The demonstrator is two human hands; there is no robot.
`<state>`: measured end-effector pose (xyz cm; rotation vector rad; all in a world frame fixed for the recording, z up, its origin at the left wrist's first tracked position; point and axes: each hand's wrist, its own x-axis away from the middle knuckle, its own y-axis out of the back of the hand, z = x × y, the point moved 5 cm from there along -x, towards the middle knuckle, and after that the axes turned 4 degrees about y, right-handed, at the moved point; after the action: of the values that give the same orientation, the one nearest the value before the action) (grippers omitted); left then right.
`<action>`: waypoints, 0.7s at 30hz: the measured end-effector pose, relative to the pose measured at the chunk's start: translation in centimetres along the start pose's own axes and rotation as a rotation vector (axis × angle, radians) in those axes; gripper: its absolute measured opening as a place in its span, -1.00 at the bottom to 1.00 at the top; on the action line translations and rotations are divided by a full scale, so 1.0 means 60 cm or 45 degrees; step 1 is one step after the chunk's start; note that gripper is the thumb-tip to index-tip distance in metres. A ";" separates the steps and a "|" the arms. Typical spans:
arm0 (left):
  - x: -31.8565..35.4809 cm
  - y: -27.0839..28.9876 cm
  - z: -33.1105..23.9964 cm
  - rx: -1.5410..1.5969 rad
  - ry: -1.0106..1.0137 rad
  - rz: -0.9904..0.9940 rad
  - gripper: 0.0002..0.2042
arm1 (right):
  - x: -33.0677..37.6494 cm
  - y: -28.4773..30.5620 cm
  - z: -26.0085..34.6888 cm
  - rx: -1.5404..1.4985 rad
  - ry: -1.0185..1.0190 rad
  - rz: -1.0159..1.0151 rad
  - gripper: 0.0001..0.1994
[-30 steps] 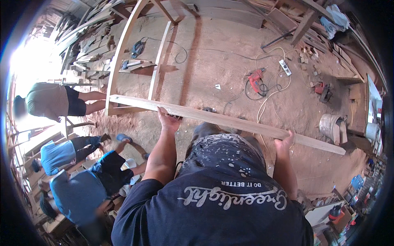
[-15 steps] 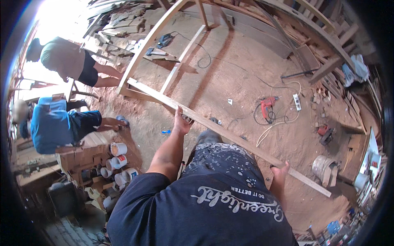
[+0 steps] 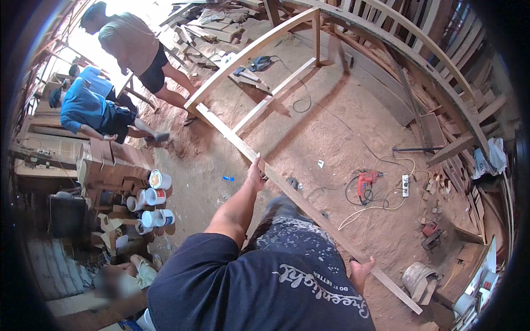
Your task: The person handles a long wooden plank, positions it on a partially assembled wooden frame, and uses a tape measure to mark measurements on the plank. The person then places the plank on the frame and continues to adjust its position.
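A long pale wooden beam runs slantwise across my front, from upper left to lower right. My left hand is closed around it near its middle. Farther down, my right hand grips it with the thumb over the top, short of the near end. The beam's far end meets the corner of a wooden frame with a curved rail; whether the two are fastened cannot be made out. A straight crossbar of the frame branches off beyond my left hand.
A red power drill and white power strip lie right with cables. White buckets stand left; a dirty bucket is near the beam's end. One person stands by the frame, others behind. Stacked lumber lines the back.
The whole view has shifted, so the frame and beam sit farther right and lower. Both hands keep their grip. The person by the frame is more upright, and another person shows at lower left.
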<state>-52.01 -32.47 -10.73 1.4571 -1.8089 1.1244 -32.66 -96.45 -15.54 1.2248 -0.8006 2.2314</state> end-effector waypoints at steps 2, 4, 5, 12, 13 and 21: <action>0.007 0.005 0.011 -0.038 -0.065 -0.049 -0.17 | 0.010 0.000 0.002 0.059 0.068 0.068 -0.46; 0.020 0.011 0.029 -0.067 -0.078 -0.117 -0.17 | 0.018 0.002 -0.004 0.036 0.056 0.156 -0.48; 0.026 0.011 0.040 -0.068 -0.069 -0.143 -0.17 | 0.018 0.006 -0.005 0.085 0.074 0.153 -0.49; 0.069 -0.012 0.087 0.091 -0.059 -0.011 -0.11 | -0.048 0.064 -0.025 0.153 -0.046 0.170 -0.51; 0.072 -0.008 0.090 0.080 -0.037 -0.058 -0.10 | -0.053 0.075 -0.026 0.245 -0.028 0.180 -0.50; 0.070 0.014 0.106 0.174 0.094 0.087 -0.03 | 0.050 0.026 -0.049 -0.051 -0.050 0.213 -0.45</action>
<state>-53.35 -39.98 -10.64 1.4192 -1.7731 1.3416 -36.84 -95.21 -14.65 1.2265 -0.9912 2.3164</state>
